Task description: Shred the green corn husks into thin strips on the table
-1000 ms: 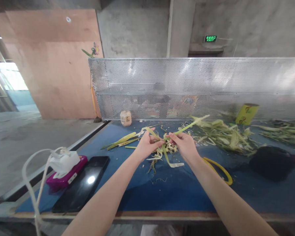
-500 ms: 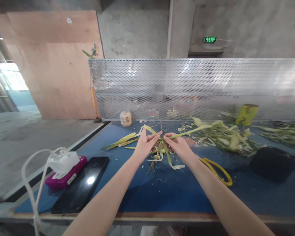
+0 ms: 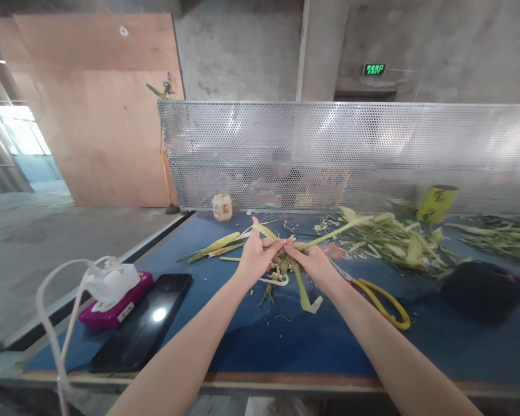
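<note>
My left hand (image 3: 256, 254) and my right hand (image 3: 312, 263) meet over the middle of the blue table, fingertips pinched together. Between them are flat, pale green plant strips, which look like husk or leaf. One long strip (image 3: 335, 232) runs from my right hand up to the right, and another strip (image 3: 304, 292) hangs down between the hands with its end curled. A further pale piece (image 3: 266, 232) rises at my left hand. The exact crossing point is covered by my fingers. Small plant scraps (image 3: 266, 296) lie beneath. Scissors with yellow handles (image 3: 383, 303) rest beside my right forearm.
On the right lie a heap of green strips (image 3: 398, 240), a yellow-green cylinder (image 3: 437, 203) and a dark round object (image 3: 482, 292). Loose strips (image 3: 216, 247) lie left of my hands. A phone (image 3: 143, 323) and purple power strip (image 3: 117, 303) are front left. A perforated metal screen (image 3: 355, 156) stands behind.
My hands have drawn together until the fingertips meet. The right hand has shifted slightly left and down, and the hanging strip has swung a little lower.
</note>
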Action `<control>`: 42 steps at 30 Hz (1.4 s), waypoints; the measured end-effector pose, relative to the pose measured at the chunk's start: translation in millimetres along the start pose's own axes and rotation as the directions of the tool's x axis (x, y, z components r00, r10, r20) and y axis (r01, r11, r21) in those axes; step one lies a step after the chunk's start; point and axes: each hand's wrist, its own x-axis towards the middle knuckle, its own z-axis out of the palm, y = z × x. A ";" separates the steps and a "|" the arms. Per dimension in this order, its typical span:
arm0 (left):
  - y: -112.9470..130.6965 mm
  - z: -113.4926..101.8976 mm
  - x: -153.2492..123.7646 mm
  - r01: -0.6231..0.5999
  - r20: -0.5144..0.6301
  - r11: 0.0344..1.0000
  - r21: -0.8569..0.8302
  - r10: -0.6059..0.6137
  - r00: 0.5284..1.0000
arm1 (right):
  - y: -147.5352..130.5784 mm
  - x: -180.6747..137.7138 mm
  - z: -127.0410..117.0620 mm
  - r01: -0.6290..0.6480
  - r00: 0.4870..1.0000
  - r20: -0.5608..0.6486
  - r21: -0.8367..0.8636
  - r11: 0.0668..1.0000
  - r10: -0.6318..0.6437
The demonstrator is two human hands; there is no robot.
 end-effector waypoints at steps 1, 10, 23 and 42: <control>0.4 0.1 0.0 0.001 -0.010 1.000 -0.021 -0.002 1.000 | -1.1 -0.8 0.6 -0.005 1.000 0.001 -0.012 1.000 0.005; -5.3 -4.2 4.1 0.040 0.033 0.992 -0.118 -0.036 0.999 | -3.1 1.5 -2.1 0.102 0.993 -0.040 -0.153 0.983 -0.109; -10.0 -5.8 2.9 -0.123 -0.033 0.990 0.066 0.126 0.991 | -1.8 2.7 -7.0 0.151 0.986 -0.050 -0.104 0.983 -0.157; -10.6 -9.8 2.3 0.055 0.047 0.979 0.198 -0.066 0.997 | -4.6 3.6 -6.7 0.084 0.990 -0.100 -0.182 0.980 -0.104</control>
